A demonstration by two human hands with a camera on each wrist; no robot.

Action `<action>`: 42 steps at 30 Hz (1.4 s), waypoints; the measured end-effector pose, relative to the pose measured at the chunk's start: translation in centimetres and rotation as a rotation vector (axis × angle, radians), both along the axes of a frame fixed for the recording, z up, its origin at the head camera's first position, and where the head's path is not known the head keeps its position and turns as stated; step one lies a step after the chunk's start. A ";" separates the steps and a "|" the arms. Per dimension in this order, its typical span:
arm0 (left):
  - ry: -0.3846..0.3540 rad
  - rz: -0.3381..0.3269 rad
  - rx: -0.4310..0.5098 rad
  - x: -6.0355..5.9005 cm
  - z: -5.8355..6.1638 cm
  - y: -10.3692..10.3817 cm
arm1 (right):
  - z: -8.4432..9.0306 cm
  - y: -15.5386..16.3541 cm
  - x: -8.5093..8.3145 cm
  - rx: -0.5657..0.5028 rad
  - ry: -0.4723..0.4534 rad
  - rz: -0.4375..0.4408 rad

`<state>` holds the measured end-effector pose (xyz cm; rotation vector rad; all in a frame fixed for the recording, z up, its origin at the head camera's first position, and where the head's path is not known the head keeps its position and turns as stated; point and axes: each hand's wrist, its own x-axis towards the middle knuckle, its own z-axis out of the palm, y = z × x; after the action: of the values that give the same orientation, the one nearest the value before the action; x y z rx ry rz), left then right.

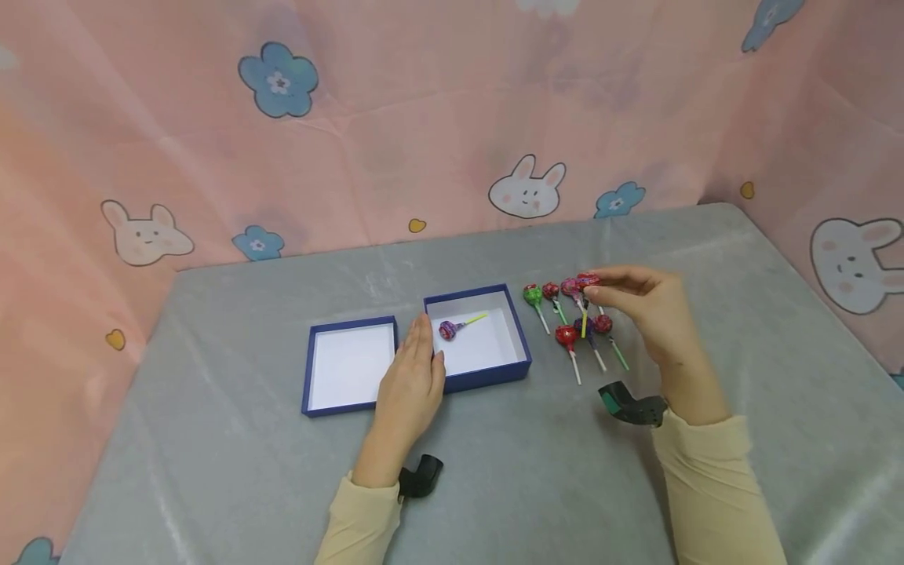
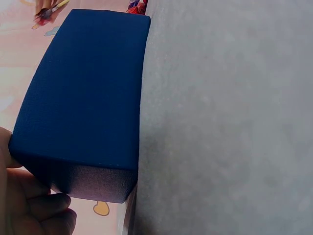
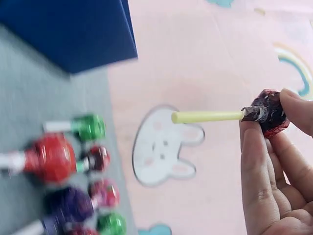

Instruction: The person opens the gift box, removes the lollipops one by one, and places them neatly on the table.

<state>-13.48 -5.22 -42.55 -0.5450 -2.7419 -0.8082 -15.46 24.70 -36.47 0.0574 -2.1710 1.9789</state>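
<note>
My right hand (image 1: 653, 314) pinches a lollipop (image 3: 269, 113) by its dark red wrapped head, between thumb and fingers. Its yellow stick points down in the head view, over several other lollipops (image 1: 566, 337) lying on the table. My left hand (image 1: 408, 388) rests against the left side of a blue box (image 1: 487, 377), fingers straight and together, thumb at the near corner. Inside the white interior lies one purple-wrapped lollipop (image 1: 448, 329) with a yellow stick. In the left wrist view the box's blue wall (image 2: 88, 93) fills much of the picture, with fingers at its corner.
A shallow blue-edged box part (image 1: 353, 365), white inside, lies left of my left hand. Grey cloth covers the table (image 1: 523, 486). A pink curtain (image 1: 395, 157) with rabbits and flowers hangs behind it. Each wrist wears a black camera.
</note>
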 end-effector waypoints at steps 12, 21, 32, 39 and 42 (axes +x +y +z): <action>-0.009 -0.003 0.004 0.0 0.0 0.0 | -1.5 4.2 -0.3 0.266 -0.120 -0.069; -0.002 -0.006 0.006 -0.1 -0.1 0.0 | -3.2 5.7 -0.5 0.313 -0.221 -0.065; 0.008 -0.006 0.003 0.0 0.0 0.0 | -4.7 6.3 -1.0 0.448 -0.383 -0.021; 0.013 -0.008 0.008 0.1 0.2 0.1 | -5.2 6.4 -1.0 0.412 -0.382 -0.022; 0.011 -0.009 0.011 0.1 0.2 0.1 | -5.4 6.4 -1.0 0.412 -0.387 -0.034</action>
<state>-13.38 -5.17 -42.40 -0.5586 -2.7248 -0.8196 -16.46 31.06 -41.85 -0.3243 -2.7697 1.5946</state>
